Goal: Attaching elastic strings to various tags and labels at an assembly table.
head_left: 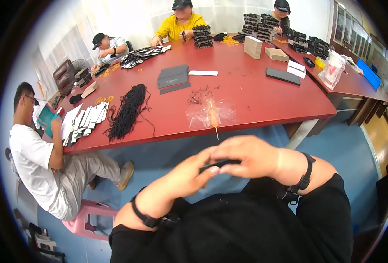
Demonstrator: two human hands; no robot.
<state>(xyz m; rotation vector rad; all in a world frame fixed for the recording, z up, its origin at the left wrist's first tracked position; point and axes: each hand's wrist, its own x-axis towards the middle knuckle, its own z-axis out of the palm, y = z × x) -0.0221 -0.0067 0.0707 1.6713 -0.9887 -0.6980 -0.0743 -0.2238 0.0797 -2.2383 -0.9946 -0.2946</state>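
Note:
Between my two hands, in front of my chest and short of the table edge, is a thin black flat strip; its exact kind is not clear. My left hand grips its left end, thumb along the near side. Over its right part my right hand is curled, with the thumb close to the left thumb. The fingers hide much of the strip. Just beyond my hands, an awl-like tool with an orange handle lies on clear plastic film, its thin metal shaft poking past the table's edge.
On the red table lie a black cord bundle, white strips, dark grey card pieces, a black flat box and upright grey boards. A person in white sits at left on a pink stool. Others work opposite.

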